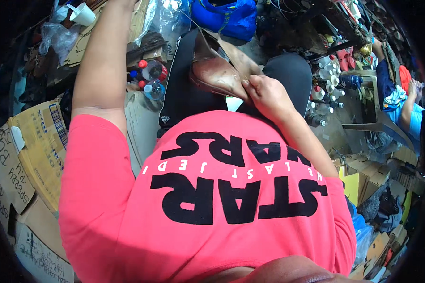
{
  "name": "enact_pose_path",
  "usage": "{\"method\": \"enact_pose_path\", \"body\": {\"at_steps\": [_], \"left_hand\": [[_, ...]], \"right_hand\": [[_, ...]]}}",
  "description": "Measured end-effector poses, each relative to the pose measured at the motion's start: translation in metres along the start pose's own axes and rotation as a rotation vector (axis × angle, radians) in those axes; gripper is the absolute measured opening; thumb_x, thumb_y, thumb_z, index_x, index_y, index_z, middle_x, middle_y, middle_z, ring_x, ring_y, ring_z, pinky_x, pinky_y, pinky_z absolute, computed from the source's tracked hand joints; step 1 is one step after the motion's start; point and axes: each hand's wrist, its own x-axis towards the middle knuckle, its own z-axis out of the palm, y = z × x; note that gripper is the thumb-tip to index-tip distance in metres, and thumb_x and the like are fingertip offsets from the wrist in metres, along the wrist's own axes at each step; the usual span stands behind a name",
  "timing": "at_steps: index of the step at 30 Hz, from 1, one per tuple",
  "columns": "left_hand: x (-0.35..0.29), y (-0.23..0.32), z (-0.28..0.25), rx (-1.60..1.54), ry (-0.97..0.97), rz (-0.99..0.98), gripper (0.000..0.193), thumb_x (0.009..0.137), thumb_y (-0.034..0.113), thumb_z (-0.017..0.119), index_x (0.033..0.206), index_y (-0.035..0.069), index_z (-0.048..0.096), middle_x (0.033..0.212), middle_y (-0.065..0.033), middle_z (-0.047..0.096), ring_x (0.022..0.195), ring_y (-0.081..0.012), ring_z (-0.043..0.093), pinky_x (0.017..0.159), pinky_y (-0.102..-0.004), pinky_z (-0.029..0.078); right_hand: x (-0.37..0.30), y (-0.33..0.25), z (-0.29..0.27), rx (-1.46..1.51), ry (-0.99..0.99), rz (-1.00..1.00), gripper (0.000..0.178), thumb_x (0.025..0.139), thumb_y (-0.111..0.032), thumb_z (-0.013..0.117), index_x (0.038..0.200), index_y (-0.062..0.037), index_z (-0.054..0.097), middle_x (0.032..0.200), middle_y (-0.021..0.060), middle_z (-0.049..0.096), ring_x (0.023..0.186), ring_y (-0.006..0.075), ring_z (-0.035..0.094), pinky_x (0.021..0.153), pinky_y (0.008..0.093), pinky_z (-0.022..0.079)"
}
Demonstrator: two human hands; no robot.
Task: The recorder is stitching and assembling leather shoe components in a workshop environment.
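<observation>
Your right hand (268, 96) pinches the edge of a glossy brown leather shoe (216, 74) between your black-trousered thighs (289, 78). Left of the shoe extends your bare left forearm (103, 56); I cannot tell your out-of-view left hand's grip. Beyond the shoe sits a crumpled blue plastic bag (229, 21).

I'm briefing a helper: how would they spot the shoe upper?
Start at the pink T-shirt and look up to the black trousers. In the lap, the right hand grips a shoe upper by its edge. Its shiny, rounded brown front sets it apart from the blue bag beyond.
</observation>
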Motion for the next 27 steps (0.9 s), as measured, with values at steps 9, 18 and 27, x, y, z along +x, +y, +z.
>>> {"method": "enact_pose_path", "body": {"at_steps": [9,18,27], "left_hand": [[-0.075,0.08,0.041,-0.236,-0.461,-0.017,0.019,0.094,0.026,0.054,0.082,0.012,0.054,0.077,-0.0022,0.059,0.073,-0.0174,0.061,0.065,-0.0301,0.051],[-0.123,0.115,0.169,0.335,-0.929,0.596,0.019,0.09,0.019,0.06,0.087,0.001,0.067,0.087,-0.0078,0.065,0.077,-0.0187,0.061,0.071,-0.0331,0.05],[-0.127,-0.005,0.193,0.237,-0.775,-0.221,0.025,0.085,0.03,0.066,0.099,0.01,0.069,0.088,-0.0007,0.067,0.077,-0.0101,0.059,0.069,-0.0258,0.047]], "right_hand": [[-0.023,0.035,-0.079,1.12,0.347,0.05,0.043,0.094,-0.027,0.051,0.128,-0.0012,0.053,0.109,0.0048,0.062,0.087,0.0097,0.054,0.081,0.0235,0.041],[0.023,-0.03,-0.139,0.531,-0.046,-0.225,0.025,0.085,-0.009,0.059,0.11,-0.0061,0.061,0.078,-0.0038,0.048,0.07,0.0048,0.042,0.063,0.0212,0.036],[-0.015,0.023,-0.149,1.405,0.078,-0.164,0.033,0.1,-0.026,0.042,0.102,0.0018,0.061,0.077,-0.0008,0.051,0.07,0.0073,0.048,0.072,0.0243,0.045]]}}
